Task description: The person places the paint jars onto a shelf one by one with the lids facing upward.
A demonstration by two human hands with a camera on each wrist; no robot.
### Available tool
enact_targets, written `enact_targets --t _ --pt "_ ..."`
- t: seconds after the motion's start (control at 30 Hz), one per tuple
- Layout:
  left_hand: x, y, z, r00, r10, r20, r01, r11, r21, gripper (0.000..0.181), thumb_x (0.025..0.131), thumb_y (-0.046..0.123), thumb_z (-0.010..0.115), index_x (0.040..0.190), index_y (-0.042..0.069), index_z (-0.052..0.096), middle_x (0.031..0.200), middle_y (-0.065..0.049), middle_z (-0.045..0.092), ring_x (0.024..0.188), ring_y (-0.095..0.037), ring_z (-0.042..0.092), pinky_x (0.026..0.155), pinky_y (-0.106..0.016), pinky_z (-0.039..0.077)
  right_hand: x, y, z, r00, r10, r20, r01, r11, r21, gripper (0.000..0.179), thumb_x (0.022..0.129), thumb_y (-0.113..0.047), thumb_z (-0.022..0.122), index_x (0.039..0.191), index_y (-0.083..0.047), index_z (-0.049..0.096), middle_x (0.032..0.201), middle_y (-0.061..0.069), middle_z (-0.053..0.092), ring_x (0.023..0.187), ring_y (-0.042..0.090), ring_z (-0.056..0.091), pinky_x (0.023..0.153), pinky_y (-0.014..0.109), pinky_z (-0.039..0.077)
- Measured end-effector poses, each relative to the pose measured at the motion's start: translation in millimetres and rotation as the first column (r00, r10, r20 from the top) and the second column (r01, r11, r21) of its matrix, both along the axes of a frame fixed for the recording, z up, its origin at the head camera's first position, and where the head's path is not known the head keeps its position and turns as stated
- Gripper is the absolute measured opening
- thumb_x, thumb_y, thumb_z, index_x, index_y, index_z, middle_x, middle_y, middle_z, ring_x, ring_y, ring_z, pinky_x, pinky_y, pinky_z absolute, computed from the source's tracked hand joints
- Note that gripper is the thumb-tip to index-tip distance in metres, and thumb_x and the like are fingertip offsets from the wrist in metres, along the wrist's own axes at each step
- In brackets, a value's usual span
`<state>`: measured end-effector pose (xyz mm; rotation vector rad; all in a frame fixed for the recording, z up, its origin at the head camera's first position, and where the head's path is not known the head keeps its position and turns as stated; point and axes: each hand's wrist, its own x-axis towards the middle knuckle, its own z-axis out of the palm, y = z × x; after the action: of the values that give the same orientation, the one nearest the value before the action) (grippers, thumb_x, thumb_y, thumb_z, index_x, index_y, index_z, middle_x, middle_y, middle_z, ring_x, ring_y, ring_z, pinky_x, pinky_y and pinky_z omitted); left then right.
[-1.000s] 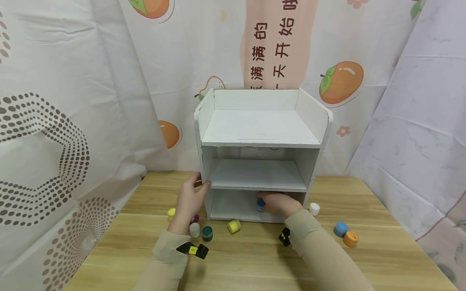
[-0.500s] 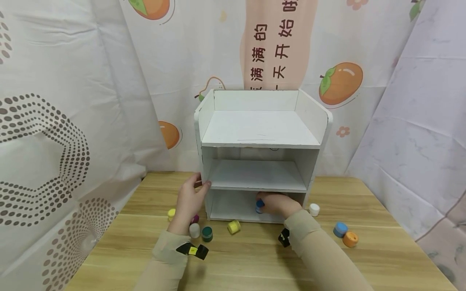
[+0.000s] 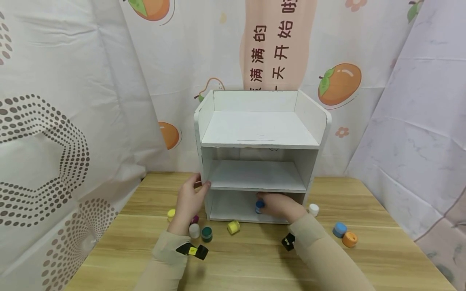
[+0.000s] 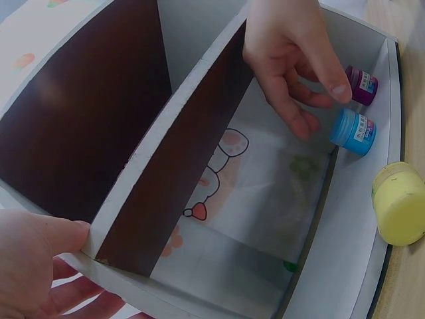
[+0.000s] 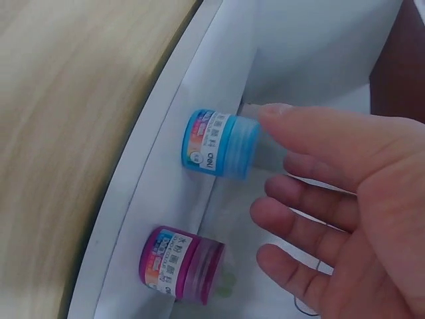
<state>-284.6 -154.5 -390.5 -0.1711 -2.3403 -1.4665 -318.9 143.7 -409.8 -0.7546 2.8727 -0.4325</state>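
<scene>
A white wooden shelf unit (image 3: pixel 260 127) stands on the table. On its bottom level a blue paint jar (image 5: pixel 219 144) stands upright beside a purple paint jar (image 5: pixel 181 264). My right hand (image 3: pixel 278 204) reaches into this level from the front. Its fingers are spread and slightly bent, with the thumb tip by the blue jar's lid and the other fingers apart from it. My left hand (image 3: pixel 190 202) rests on the unit's left side panel. Its thumb (image 4: pixel 70 236) touches the front edge near the middle shelf, and the fingers lie along the outer side.
A yellow jar (image 3: pixel 234 226) lies in front of the unit. Green (image 3: pixel 206 234), white (image 3: pixel 194 230) and another yellow jar (image 3: pixel 171 214) are around my left forearm. To the right are a white jar (image 3: pixel 313 209), a blue jar (image 3: pixel 339 229) and an orange jar (image 3: pixel 350 239).
My right wrist has shifted slightly to the right, and the blue jar beside the fingers shows a little more. The left hand stays in place on the side panel.
</scene>
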Motion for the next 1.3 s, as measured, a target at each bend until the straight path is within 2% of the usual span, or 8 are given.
enact_targets --t 0.03,0.2,0.47,0.6,0.77,0.93,1.07,1.3 --pt "-0.1 0.0 -0.1 1.0 0.001 0.001 -0.001 1.0 -0.001 0.041 0.1 0.025 0.067 0.136 0.007 0.06 0.133 -0.013 0.063 0.121 -0.031 0.061 0.094 -0.047 0.056 1.4 0.0 0.3 1.0 0.006 -0.012 -0.006 1.0 0.001 0.046 0.099 -0.02 0.069 0.14 -0.003 0.058 0.111 0.005 0.065 0.088 0.017 0.057 0.086 0.041 0.051" --pt "-1.1 -0.1 -1.4 1.0 0.003 -0.001 -0.003 1.0 -0.002 0.04 0.101 0.025 0.067 0.136 0.007 0.061 0.132 -0.013 0.063 0.121 -0.031 0.062 0.094 -0.047 0.056 10.8 2.5 2.8 0.992 0.063 -0.111 -0.063 0.998 -0.002 0.051 0.096 -0.018 0.072 0.141 0.002 0.057 0.116 0.011 0.069 0.088 0.015 0.061 0.083 0.039 0.054" --pt "-0.5 -0.8 -2.1 1.0 0.001 -0.002 -0.001 1.0 -0.005 0.042 0.101 0.026 0.067 0.137 0.006 0.06 0.134 -0.014 0.062 0.121 -0.032 0.061 0.094 -0.047 0.056 27.7 14.0 3.1 0.932 0.173 -0.32 -0.182 0.983 0.004 0.041 0.09 -0.015 0.079 0.124 0.003 0.067 0.114 0.014 0.069 0.102 0.027 0.067 0.088 0.044 0.056" --pt "-0.8 -0.9 -2.2 1.0 0.001 0.002 -0.001 1.0 -0.006 0.042 0.101 0.027 0.067 0.137 0.006 0.059 0.134 -0.013 0.062 0.121 -0.031 0.061 0.094 -0.046 0.056 36.4 22.4 2.9 0.923 0.158 -0.35 -0.171 0.985 -0.007 0.043 0.089 -0.015 0.079 0.127 0.001 0.067 0.121 0.014 0.066 0.11 0.03 0.065 0.091 0.046 0.055" --pt "-1.0 -0.9 -2.2 1.0 -0.001 0.002 0.001 1.0 -0.004 0.042 0.101 0.026 0.067 0.137 0.007 0.059 0.134 -0.013 0.062 0.121 -0.031 0.061 0.094 -0.046 0.056 47.1 34.5 7.0 0.915 0.133 -0.382 -0.156 0.987 -0.028 0.04 0.089 -0.017 0.078 0.126 -0.002 0.069 0.119 0.012 0.066 0.104 0.026 0.066 0.085 0.045 0.057" --pt "-1.0 -0.4 -2.7 1.0 0.0 0.005 0.0 1.0 -0.002 0.041 0.101 0.026 0.067 0.137 0.007 0.06 0.134 -0.013 0.062 0.121 -0.031 0.061 0.093 -0.045 0.056 54.8 45.1 11.6 0.903 0.14 -0.406 -0.182 0.981 -0.065 0.038 0.09 -0.02 0.079 0.124 -0.005 0.07 0.117 0.008 0.067 0.101 0.021 0.066 0.084 0.043 0.057" --pt "-0.9 0.4 -2.9 1.0 -0.005 0.007 0.005 1.0 -0.003 0.041 0.101 0.025 0.067 0.137 0.008 0.06 0.134 -0.013 0.062 0.121 -0.031 0.061 0.093 -0.046 0.056 59.9 52.5 12.5 0.902 0.124 -0.414 -0.188 0.975 -0.119 0.038 0.09 -0.019 0.079 0.125 -0.006 0.07 0.118 0.007 0.067 0.104 0.021 0.065 0.086 0.043 0.057" --pt "-1.1 0.7 -2.5 1.0 -0.006 0.007 0.006 1.0 -0.002 0.04 0.101 0.025 0.067 0.137 0.009 0.06 0.134 -0.012 0.062 0.121 -0.031 0.061 0.093 -0.047 0.056 66.1 61.9 14.5 0.91 0.056 -0.41 -0.134 0.978 -0.163 0.041 0.089 -0.02 0.08 0.127 -0.007 0.069 0.126 0.01 0.065 0.112 0.027 0.065 0.092 0.047 0.055"
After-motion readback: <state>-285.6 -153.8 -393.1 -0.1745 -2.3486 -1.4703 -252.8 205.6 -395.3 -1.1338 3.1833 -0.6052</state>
